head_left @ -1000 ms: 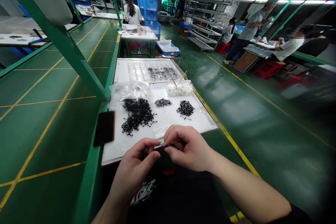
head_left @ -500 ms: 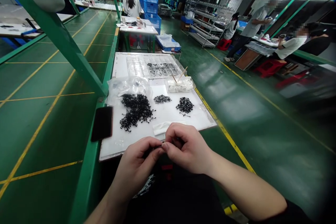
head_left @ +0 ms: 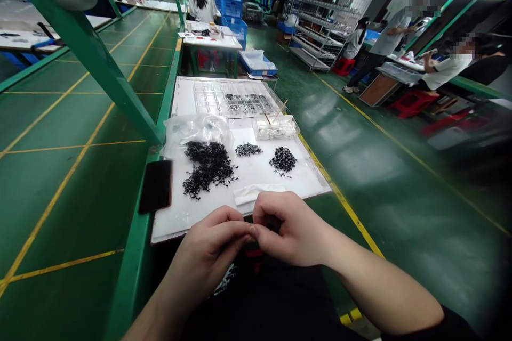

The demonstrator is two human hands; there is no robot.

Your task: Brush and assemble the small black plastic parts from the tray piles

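Observation:
Just past the near edge of the white work board [head_left: 182, 221], my left hand [head_left: 214, 245] and my right hand [head_left: 286, 229] meet at the fingertips. Both are closed in a pinch, and whatever sits between the fingers is too small or hidden to make out. Beyond them lies a folded white cloth [head_left: 256, 192]. A large heap of small black parts [head_left: 210, 165] spreads on the left of the board. A smaller pile of little parts [head_left: 248, 149] lies in the middle, and a round black pile [head_left: 282, 160] on the right.
A clear plastic bag [head_left: 196, 129] lies behind the large heap. A clear box [head_left: 276, 129] holds white material and thin sticks. Compartment trays [head_left: 208, 98] stand farther back. A phone [head_left: 156, 186] rests on the green ledge beside a slanted green post [head_left: 100, 64]. Several people sit or stand farther off.
My left fingers have shifted slightly, the thumb and forefinger now stretched farther toward my right fingertips. My right hand stays nearly in place. The piles on the board look the same.

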